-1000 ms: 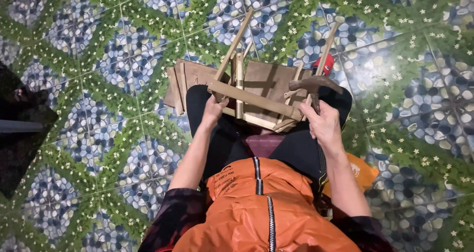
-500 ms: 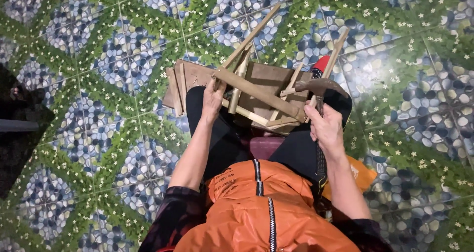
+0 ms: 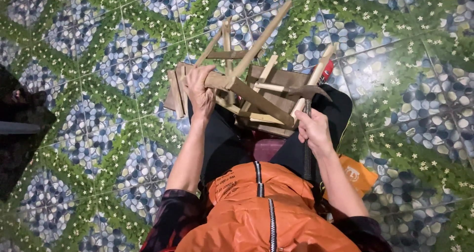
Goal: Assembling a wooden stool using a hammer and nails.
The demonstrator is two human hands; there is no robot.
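Wooden slat frame [image 3: 247, 91]: small, unfinished, tilted across the seated person's knees above the floor. Left hand [image 3: 200, 91]: fingers wrapped tight around the frame's left end rail. Right hand [image 3: 312, 132]: fist closed on the handle of a claw hammer [image 3: 308, 93], metal head resting against the frame's right side. Flat wooden boards [image 3: 174, 91]: stacked beneath the frame. Floor [image 3: 98, 59]: pebble-and-leaf patterned tiles.

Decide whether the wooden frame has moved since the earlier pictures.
Yes. The wooden frame has tilted, its long slat now reaching further up over the patterned floor tiles.
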